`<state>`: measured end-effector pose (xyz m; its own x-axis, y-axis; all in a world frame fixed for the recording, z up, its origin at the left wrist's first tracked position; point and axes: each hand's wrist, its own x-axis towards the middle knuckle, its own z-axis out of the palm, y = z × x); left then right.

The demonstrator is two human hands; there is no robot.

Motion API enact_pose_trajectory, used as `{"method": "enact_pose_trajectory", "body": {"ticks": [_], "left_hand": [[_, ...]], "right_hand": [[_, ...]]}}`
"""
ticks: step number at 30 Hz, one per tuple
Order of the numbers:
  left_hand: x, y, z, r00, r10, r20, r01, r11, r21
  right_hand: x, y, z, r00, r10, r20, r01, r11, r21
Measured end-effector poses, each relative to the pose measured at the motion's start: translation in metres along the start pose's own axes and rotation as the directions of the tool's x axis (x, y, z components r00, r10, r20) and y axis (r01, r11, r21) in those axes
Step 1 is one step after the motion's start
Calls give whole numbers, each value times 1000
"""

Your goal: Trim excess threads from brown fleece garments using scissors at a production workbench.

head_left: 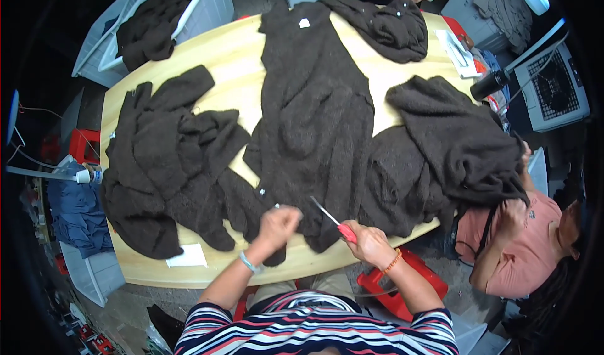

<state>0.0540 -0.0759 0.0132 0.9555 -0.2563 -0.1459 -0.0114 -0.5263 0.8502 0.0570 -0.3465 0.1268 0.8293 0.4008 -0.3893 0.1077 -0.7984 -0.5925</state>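
In the head view, the person's left hand [280, 226] is closed, with the fingers curled inward. It is over the near edge of the dark brown garment [313, 122] lying along the middle of the table [234, 90]. The hand is a little blurred, so one cannot tell whether something small is pinched inside it, or whether it touches the cloth. Two small white buttons [262, 192] are visible just beyond this hand. A pale band [248, 262] is around the left wrist.

The right hand [371, 245] is grasping a red-handled tool [346, 232], with the fingers wrapped around the handle. Its thin metal blade points away from the person and to the left, above the near part of the middle garment; whether the tip touches the cloth cannot be told. An orange bracelet [394, 262] is around the right wrist.

To the left of the middle garment lies a crumpled dark garment [170, 144], and a white sheet [187, 255] is near it, at the table's near edge. To the right is a dark heap of cloth [440, 147]. Beside this heap, a co-worker in a pink top [522, 254] has both hands at its edge.
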Motion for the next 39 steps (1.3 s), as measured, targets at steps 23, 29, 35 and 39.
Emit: {"method": "enact_pose_trajectory", "body": {"ticks": [23, 29, 35, 39], "left_hand": [[-43, 62, -28, 855, -242, 458, 31, 906, 421], [-95, 52, -21, 830, -230, 508, 199, 973, 115], [-119, 80, 13, 912, -205, 356, 210, 977, 25], [-116, 98, 20, 966, -183, 183, 211, 967, -146]], "right_hand": [[4, 32, -81, 926, 226, -302, -136, 947, 290], [78, -14, -71, 935, -72, -347, 111, 989, 93], [186, -115, -49, 983, -123, -135, 104, 984, -145], [258, -118, 40, 931, -209, -298, 33, 863, -504]]}}
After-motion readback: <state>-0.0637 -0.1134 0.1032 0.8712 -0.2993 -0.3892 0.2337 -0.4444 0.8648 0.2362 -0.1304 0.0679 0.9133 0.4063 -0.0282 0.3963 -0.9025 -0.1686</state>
